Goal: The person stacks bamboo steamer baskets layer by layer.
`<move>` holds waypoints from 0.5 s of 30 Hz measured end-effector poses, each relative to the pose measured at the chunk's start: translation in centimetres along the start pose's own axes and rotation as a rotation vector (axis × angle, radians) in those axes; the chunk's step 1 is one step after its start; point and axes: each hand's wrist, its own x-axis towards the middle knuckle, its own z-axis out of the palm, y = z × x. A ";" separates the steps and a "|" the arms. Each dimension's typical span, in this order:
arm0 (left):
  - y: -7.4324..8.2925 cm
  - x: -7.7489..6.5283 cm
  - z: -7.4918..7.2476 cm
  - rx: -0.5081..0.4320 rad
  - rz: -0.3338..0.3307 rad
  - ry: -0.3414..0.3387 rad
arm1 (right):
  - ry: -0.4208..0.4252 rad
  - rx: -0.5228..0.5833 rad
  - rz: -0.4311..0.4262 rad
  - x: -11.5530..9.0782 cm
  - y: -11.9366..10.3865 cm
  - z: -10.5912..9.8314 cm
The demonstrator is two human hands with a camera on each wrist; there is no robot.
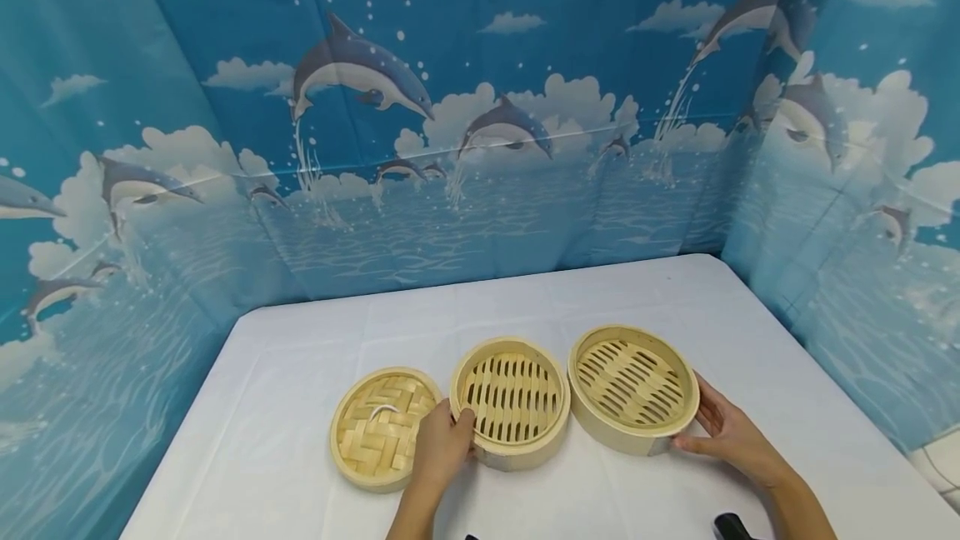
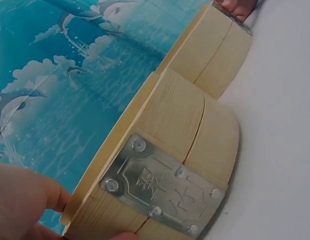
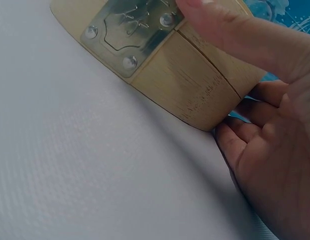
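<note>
blue dolphin backdrop [image 1: 495,261] hangs beyond both hands, behind a white-covered counter [image 1: 262,407]. the left hand [image 1: 442,444] grips the middle basket [image 1: 513,397] at its left side, digits at the rim and on the outer wall, with a riveted metal plate [image 2: 165,185] just beside them. the right hand [image 1: 727,440] grips the right basket [image 1: 633,382] from its right side, thumb on the near wall by an engraved plate [image 3: 129,35] and fingers curled round behind. whether that basket is slightly raised i can't tell.

both slatted baskets sit between the two hands, side by side, their walls touching or nearly so. left of the left hand, and partly hidden by it, the woven bamboo lid [image 1: 375,444] lies handle up.

as for progress, i'd judge this an arranging stage: three pieces are out and two are in hand, but neither basket is stacked on the other and the lid covers neither. no food shows in either one.
</note>
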 end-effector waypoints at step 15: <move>4.6 3.9 -3.5 -0.060 0.041 -0.178 | -0.001 -0.008 -0.034 0.0 0.2 0.1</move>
